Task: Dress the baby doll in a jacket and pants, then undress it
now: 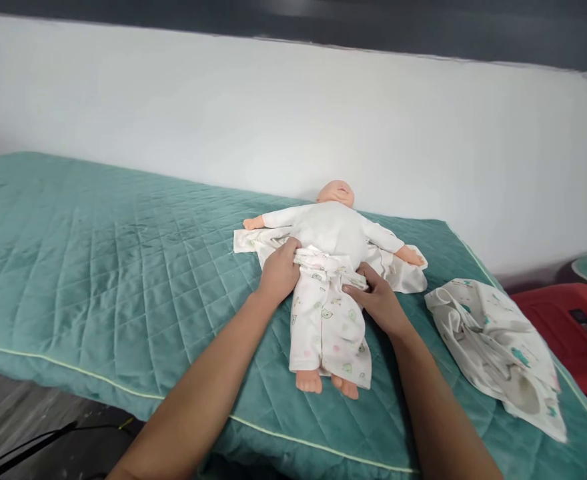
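Observation:
A baby doll [331, 227] lies on its back on the green quilted bedspread, head toward the wall and arms spread wide. Its torso is white, and printed baby pants [323, 320] cover its legs, with the bare feet showing below the cuffs. My left hand [281, 270] is closed on the waistband at the doll's hip on the left. On the other side, my right hand [376, 297] pinches the waistband between thumb and fingers. Beneath the doll's back and arms a white baby shirt [398, 273] is spread out.
A crumpled white printed cloth [493, 347] lies on the bedspread [123, 287] to the right. Beyond the bed's right edge stands a red plastic case [568, 327]. A white wall [198, 113] runs behind the bed. A black strap or cable [38, 443] is at the lower left.

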`<state>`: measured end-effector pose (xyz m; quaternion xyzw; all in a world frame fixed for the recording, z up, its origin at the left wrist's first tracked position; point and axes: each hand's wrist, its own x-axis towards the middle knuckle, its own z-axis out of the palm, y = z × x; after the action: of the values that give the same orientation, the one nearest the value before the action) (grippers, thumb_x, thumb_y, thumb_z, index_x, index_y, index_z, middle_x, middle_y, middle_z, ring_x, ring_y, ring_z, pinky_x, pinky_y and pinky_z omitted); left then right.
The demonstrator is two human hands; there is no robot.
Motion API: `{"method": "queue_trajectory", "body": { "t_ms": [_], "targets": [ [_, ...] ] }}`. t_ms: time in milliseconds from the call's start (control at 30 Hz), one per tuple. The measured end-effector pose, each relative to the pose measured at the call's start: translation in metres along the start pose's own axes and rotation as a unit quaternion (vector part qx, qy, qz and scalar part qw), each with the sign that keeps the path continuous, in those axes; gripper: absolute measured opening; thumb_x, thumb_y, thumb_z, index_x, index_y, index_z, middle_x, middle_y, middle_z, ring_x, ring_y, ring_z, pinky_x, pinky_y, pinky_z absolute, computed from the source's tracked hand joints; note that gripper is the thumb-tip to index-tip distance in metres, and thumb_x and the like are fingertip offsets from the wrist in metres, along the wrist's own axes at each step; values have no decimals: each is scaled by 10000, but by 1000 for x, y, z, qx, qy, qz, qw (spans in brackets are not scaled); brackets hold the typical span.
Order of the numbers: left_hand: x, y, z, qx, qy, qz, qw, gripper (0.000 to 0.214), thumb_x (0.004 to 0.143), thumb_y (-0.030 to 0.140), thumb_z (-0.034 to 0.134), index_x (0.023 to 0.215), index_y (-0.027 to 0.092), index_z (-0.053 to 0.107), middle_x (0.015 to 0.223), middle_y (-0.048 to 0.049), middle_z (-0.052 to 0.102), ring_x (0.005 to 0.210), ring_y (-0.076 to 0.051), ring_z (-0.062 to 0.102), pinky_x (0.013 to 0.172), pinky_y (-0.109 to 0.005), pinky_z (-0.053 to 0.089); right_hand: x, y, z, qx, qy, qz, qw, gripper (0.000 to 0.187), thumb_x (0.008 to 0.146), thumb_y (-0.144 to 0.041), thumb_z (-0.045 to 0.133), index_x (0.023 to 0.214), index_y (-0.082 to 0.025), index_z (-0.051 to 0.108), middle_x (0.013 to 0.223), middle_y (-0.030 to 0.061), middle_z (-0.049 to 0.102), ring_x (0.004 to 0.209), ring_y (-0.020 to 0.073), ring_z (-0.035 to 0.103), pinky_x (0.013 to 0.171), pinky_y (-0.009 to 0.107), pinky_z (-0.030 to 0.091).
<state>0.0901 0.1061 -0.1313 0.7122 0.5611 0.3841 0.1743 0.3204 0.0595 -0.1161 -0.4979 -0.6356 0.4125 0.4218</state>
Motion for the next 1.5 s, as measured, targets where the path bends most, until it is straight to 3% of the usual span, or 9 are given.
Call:
{"method": "queue_trajectory", "body": {
  "t_ms": [167, 300, 700, 867, 1033, 1133, 1267, 1367, 1500],
  "targets": [
    [-1, -2, -1, 0, 7, 1, 1000, 291, 781, 83, 460, 1017, 237, 532, 946, -51, 656, 897, -250, 599, 765, -328, 437, 1, 2, -4, 36, -38, -23, 998, 273, 782, -430, 799, 768, -217, 630, 989, 16, 602, 931, 199, 543, 836, 314, 452],
    [0, -3, 0, -1, 7, 2, 1000, 249, 803, 111, 464, 1007, 238, 529, 942, -49, 656, 884, -249, 596, 762, -334, 437, 4, 6, -6, 26, -39, -9, 999, 296, 767, -454, 803, 766, -216, 626, 961, 14, 625, 886, 194, 544, 800, 314, 455],
    [-11, 2, -2, 50, 47, -12, 998, 297, 793, 80, 507, 1037, 242, 557, 993, -47, 690, 943, -256, 636, 790, -340, 474, 1, 5, 7, -195, 103, -18, 975, 524, 817, -615, 665, 587, -204, 435, 583, -52, 325, 599, 116, 318, 551, 271, 271],
    [-45, 11, -9, 71, 62, 5, 996, 334, 738, 62, 491, 1024, 216, 572, 952, -66, 697, 903, -263, 640, 788, -354, 479, 0, 6, 7, -205, 119, -9, 971, 501, 799, -603, 652, 581, -213, 425, 556, -54, 320, 586, 122, 320, 553, 271, 286],
    [-100, 22, -11, 90, 66, 68, 991, 258, 755, 81, 481, 953, 216, 579, 895, -66, 686, 864, -256, 627, 792, -359, 474, 4, 11, 7, -225, 156, -31, 961, 260, 742, -459, 664, 746, -228, 546, 595, -54, 483, 602, 148, 417, 609, 277, 340],
    [-111, 25, -11, 98, 48, 34, 993, 243, 823, 100, 451, 995, 214, 579, 935, -74, 691, 884, -257, 636, 801, -365, 479, 4, 9, 8, -248, 145, -51, 956, 211, 757, -440, 611, 761, -234, 564, 609, -38, 514, 609, 163, 439, 619, 289, 345],
    [-103, 26, -11, 99, 17, -17, 995, 276, 844, 89, 432, 1042, 220, 572, 969, -69, 684, 938, -254, 646, 808, -353, 481, -24, 0, 15, -268, 143, -81, 949, 330, 809, -439, 584, 591, -232, 449, 549, -26, 446, 592, 162, 428, 614, 302, 333],
    [-100, 23, -12, 71, 21, -26, 997, 305, 827, 74, 432, 1063, 215, 563, 985, -68, 681, 958, -252, 644, 824, -354, 481, -61, -7, 26, -233, 91, -107, 962, 497, 875, -461, 578, 517, -230, 322, 500, -29, 369, 559, 148, 419, 608, 305, 356],
    [-103, 20, -13, -1, 40, -18, 999, 354, 759, 39, 435, 1038, 221, 557, 1000, -45, 677, 956, -222, 635, 840, -329, 478, -90, -11, 36, -167, 67, -90, 979, 565, 917, -519, 572, 502, -227, 324, 480, -32, 345, 528, 136, 399, 574, 300, 364]
  ]
}}
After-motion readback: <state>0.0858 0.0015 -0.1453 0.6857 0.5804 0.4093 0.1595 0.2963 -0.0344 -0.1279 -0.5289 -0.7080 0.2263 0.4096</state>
